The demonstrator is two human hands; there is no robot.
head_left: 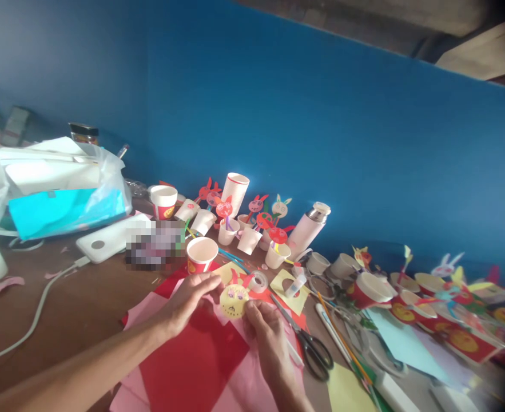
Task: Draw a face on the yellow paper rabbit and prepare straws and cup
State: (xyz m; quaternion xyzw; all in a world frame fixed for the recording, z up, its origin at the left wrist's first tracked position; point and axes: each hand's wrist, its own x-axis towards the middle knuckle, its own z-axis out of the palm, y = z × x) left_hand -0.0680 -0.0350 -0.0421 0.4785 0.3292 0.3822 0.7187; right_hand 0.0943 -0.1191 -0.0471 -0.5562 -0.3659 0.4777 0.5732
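Note:
A round yellow paper face (pixel 234 301) with drawn eyes and red paper ears on top is held up between my two hands. My left hand (pixel 194 300) is at its left edge, the fingers closed near the ears. On the right side, my right hand (pixel 267 326) pinches the edge of the disc between thumb and fingers. Below them lie red paper (pixel 187 360) and pink sheets (pixel 252 386). A tape roll (pixel 259 281) sits just behind the face. Black-handled scissors (pixel 314 352) rest to the right of my right hand.
Paper cups with rabbit faces (pixel 249 240) stand at the back, beside a pink thermos (pixel 307 229). A white power bank (pixel 115 237) and a plastic bag (pixel 67 189) are on the left. More decorated cups (pixel 410 303), pencils (pixel 342 337) and a glue bottle (pixel 295 285) are on the right.

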